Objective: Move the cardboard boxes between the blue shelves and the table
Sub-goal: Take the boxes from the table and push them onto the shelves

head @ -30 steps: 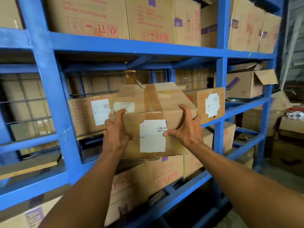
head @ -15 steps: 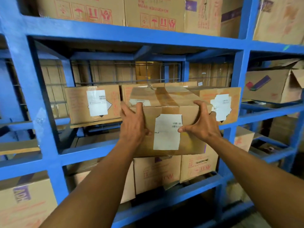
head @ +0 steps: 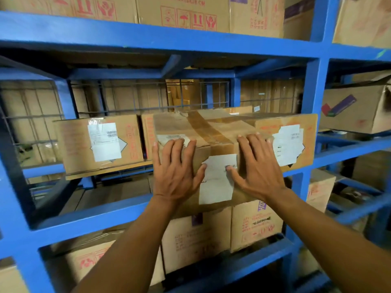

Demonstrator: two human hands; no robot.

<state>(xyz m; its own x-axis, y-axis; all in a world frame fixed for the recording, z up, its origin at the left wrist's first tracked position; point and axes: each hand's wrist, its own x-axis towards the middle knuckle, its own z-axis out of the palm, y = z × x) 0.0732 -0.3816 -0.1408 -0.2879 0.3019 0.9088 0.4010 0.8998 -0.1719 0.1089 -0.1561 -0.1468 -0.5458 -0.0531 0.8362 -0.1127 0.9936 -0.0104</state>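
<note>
Both my arms reach forward into the blue shelves [head: 148, 37]. My left hand [head: 175, 168] and my right hand [head: 257, 166] lie flat on the front face of the box [head: 213, 132]. The fingers are straight and a little spread, and the fingertips come up to its top front edge. Neither hand curls round anything; they only press on the cardboard. The hands are apart, the left at 9 o'clock and the right at 3 o'clock of a white label [head: 215, 182] stuck on this face, and both thumb tips reach the label. Brown tape [head: 203, 127] runs over the top of the box and down the front between my hands.

The box is on the middle shelf, and its bottom edge hides a part of the front beam [head: 95, 214]. At 6 o'clock from it, one level down, stand the lower boxes [head: 196, 242] with red print. At 9 o'clock is the left box [head: 74, 144], a little apart, with white paper on its front. At 3 o'clock is the right box [head: 310, 134], just beside it; I cannot tell if they touch. Behind these, a wire grid [head: 135, 98] closes the back. At 12 o'clock, on the shelf above, are the top boxes [head: 182, 9] with red handling signs. At 2 o'clock, past the blue post [head: 315, 85], the far box [head: 359, 119] carries a purple mark.
</note>
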